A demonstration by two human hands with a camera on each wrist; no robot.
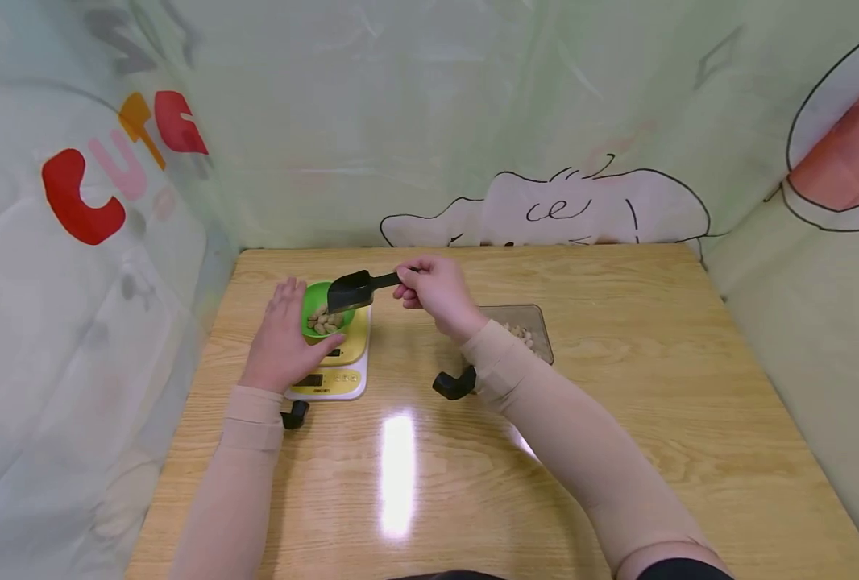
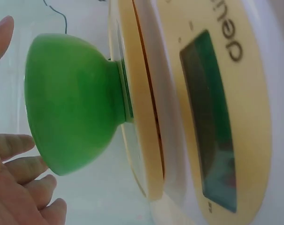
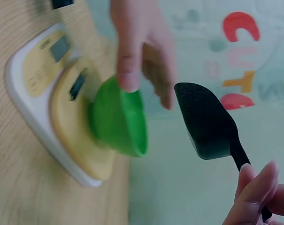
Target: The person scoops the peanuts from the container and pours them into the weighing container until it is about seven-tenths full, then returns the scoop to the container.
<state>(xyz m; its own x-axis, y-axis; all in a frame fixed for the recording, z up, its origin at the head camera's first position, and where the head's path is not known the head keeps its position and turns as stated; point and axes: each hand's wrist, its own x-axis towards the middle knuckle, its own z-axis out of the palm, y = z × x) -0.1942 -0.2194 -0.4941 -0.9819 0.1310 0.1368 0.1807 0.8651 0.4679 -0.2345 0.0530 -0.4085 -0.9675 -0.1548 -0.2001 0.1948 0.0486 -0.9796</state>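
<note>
The bowl (image 1: pixel 314 300) holds nuts (image 1: pixel 324 324) and sits on the scale (image 1: pixel 346 380); the tray (image 1: pixel 536 316) holds pale bits. The left hand (image 1: pixel 279 342) spreads around the bowl's rim, while the right hand (image 1: pixel 435 292) pinches the scoop (image 1: pixel 352 292) by its handle — above the bowl. Table (image 1: pixel 403 362) shows between scale and tray. The right forearm hides part of the tray — and the scoop's load cannot be told.
</note>
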